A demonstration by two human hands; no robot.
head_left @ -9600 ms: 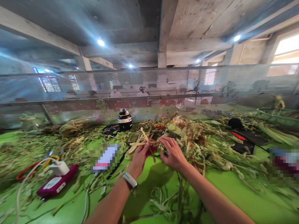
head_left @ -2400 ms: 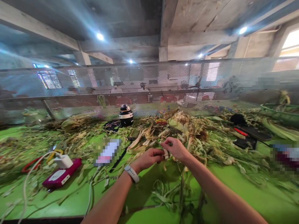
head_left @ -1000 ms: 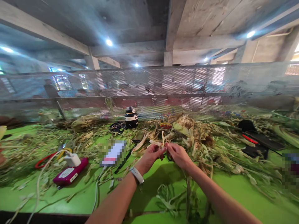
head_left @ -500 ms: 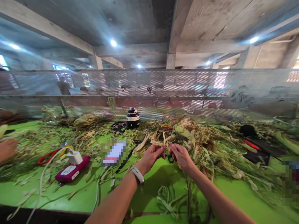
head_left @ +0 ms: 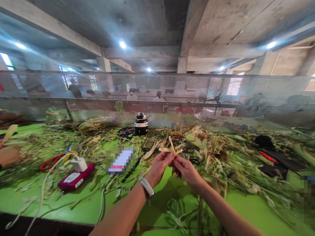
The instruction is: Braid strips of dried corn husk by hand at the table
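Close together over the table, both hands pinch a pale dried corn husk strip (head_left: 171, 143). Its ends stick out in a cross: one up, one left, one right. My left hand (head_left: 160, 165), with a white watch band on the wrist, is closed on the strip from the left. From the right, my right hand (head_left: 186, 169) grips it near the crossing, its fingertips almost touching the left ones. The fingers hide the lower part of the strip. Loose husks (head_left: 154, 149) lie just behind the hands, and a heap of dried husks (head_left: 198, 132) sits beyond.
A blurred-out phone (head_left: 121, 160) and a magenta power bank (head_left: 76, 179) with a white plug and cable lie left. Red-handled scissors (head_left: 50, 163) are nearby. A black bottle (head_left: 141, 124) stands before the perforated metal screen (head_left: 162, 85). A co-worker's hand (head_left: 9, 156) shows far left.
My right hand has moved left against my left hand. The husk strip now shows an end pointing right as well. The view has shifted slightly.
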